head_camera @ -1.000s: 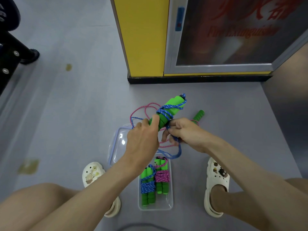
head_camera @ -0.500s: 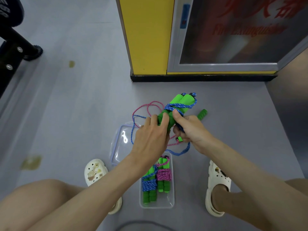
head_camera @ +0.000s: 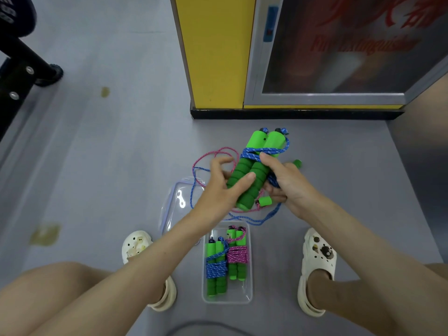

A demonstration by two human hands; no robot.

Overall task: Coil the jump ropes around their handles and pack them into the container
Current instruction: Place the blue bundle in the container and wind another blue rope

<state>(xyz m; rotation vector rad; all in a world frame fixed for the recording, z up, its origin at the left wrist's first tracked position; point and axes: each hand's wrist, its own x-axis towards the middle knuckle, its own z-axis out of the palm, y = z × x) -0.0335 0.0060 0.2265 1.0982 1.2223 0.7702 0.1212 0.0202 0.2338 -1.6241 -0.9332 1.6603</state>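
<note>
Our right hand (head_camera: 288, 190) grips the paired green foam handles (head_camera: 252, 170) part-wrapped in blue braided rope (head_camera: 257, 151), long axis running 7 to 1 o'clock; our left hand (head_camera: 225, 190), fingers spread, touches them. The clear plastic container (head_camera: 238, 293) sits at 6 o'clock.

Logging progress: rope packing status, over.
Right hand grips handles, thumb on blue rope. Left hand rests on handles. Blue rope partly coiled, tail loose. Box holds two bundles; pink rope loose on floor.
</note>
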